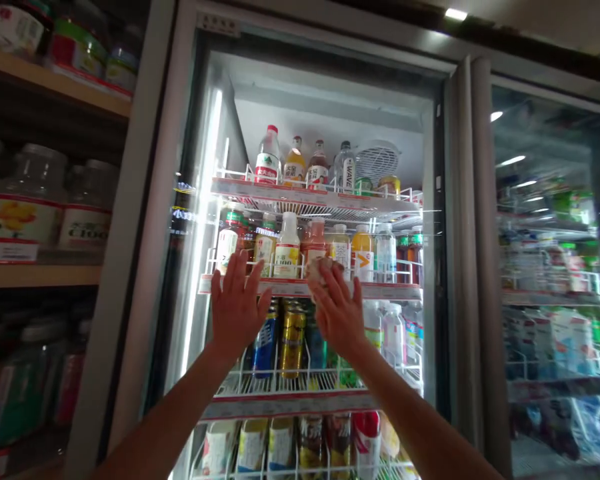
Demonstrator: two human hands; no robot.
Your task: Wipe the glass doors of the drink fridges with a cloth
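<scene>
I face an open drinks fridge. My left hand (237, 310) is raised with its fingers stretched out and apart, its fingertips at the red price rail (390, 291) of the second shelf, just below a white bottle with a yellow label (287, 250). My right hand (337, 310) reaches the same rail further right. Its fingers curl round a small pale wad (320, 269) that I cannot identify. Below both hands stand a gold can (293, 340) and a blue can (265, 343).
The fridge door (200, 220) is swung open to the left. The top shelf (320, 197) carries bottles and a fan grille. A closed glass-door fridge (550, 280) stands on the right. Wooden shelves with jars (40, 200) are on the left.
</scene>
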